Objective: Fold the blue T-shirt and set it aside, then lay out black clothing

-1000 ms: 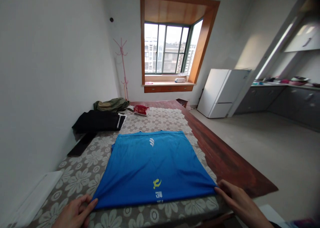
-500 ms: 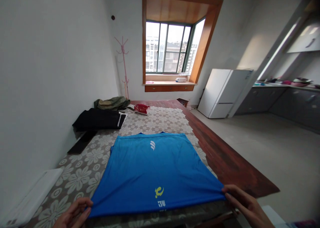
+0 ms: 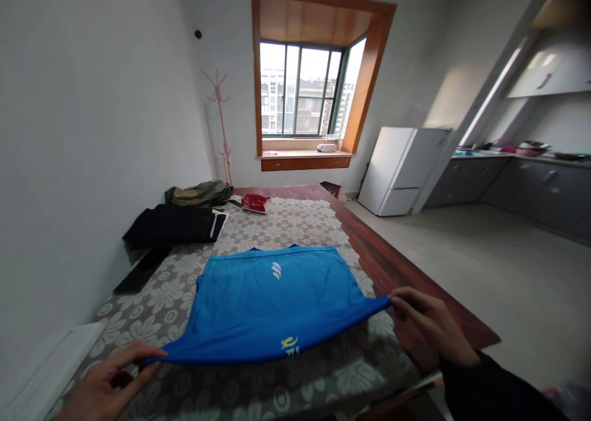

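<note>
A blue shirt, lighter toward its far edge, lies on the flowered tablecloth. It carries a white logo and a yellow mark with partly folded-under lettering. My left hand pinches its near left corner between thumb and fingers. At the near right corner, my right hand pinches the cloth and holds it raised. Between both hands the near edge is stretched and lifted off the table, while the far part lies flat.
Black folded cloth, a green-brown garment and a dark flat board lie along the left wall. Beyond the shirt is a red packet. A white object sits near left; a white fridge stands right.
Both hands have lifted the shirt's near edge and moved it away from me, the right hand higher. More tablecloth shows in front, and the lettering is now partly hidden.
</note>
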### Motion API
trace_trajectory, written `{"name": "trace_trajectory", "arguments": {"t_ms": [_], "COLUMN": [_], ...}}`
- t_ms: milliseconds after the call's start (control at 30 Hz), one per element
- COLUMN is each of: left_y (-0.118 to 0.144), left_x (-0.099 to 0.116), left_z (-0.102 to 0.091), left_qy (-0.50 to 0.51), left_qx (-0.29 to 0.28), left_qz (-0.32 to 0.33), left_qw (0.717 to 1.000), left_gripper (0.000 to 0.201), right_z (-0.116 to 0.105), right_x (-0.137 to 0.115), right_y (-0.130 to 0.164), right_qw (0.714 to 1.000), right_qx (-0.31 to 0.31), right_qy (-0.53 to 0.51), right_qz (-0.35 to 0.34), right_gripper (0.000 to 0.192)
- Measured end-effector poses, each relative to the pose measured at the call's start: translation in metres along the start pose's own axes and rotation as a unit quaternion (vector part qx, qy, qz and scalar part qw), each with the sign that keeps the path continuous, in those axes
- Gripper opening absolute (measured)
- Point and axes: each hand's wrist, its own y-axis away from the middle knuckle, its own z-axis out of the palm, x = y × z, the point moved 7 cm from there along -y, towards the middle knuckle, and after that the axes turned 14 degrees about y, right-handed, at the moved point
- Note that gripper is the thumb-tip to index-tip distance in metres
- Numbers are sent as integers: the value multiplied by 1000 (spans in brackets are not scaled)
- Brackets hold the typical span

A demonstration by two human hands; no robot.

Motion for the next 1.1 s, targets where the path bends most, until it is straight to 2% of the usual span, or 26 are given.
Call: {"name": "trace_trajectory", "arguments": {"t_ms": [100, 167, 233, 300, 367, 433, 567, 633, 767, 867, 933, 1000, 1100], "left_y": [-43, -83, -126, -165, -193, -208, -213, -213, -212, -207, -202, -196, -189], "left_x": [37, 48, 48, 38, 26, 15, 0, -5, -10, -7, -2, 5, 12], "left_z": [2, 13, 28, 45, 64, 82, 98, 95, 84, 81, 82, 82, 82], "left_qy": [11, -4, -45, -111, -179, -214, -249, -252, -197, -235, -295, -338, -358], "left_qx": [-18, -39, -38, 4, 39, 53, 57, 64, 78, 59, 41, 24, -6], "left_qz": [45, 37, 21, -3, -26, -35, -39, -39, -45, -40, -33, -35, -51], "left_qw": [999, 999, 998, 994, 983, 975, 966, 965, 976, 969, 954, 940, 932], "left_gripper": [54, 54, 52, 45, 39, 37, 39, 41, 46, 58, 61, 61, 55], "right_z": [-3, 10, 31, 55, 77, 93, 110, 112, 108, 101, 99, 106, 134], "right_x": [-21, -22, -13, -6, 1, 9, 23, 28, 30, 23, 10, -9, -34], "right_y": [-50, -91, -133, -166, -187, -196, -195, -193, -194, -196, -194, -189, -176], "right_qw": [996, 991, 977, 963, 954, 944, 928, 924, 924, 925, 927, 930, 932], "right_qx": [46, 45, 29, 22, 24, 28, 30, 29, 31, 45, 68, 78, 25], "right_qy": [47, 119, 213, 264, 290, 315, 355, 366, 372, 370, 368, 354, 313], "right_qz": [-55, -47, 8, 49, 74, 96, 112, 105, 87, 67, 21, -60, -180], "right_gripper": [42, 44, 43, 38, 33, 31, 33, 34, 34, 35, 34, 32, 30]}}
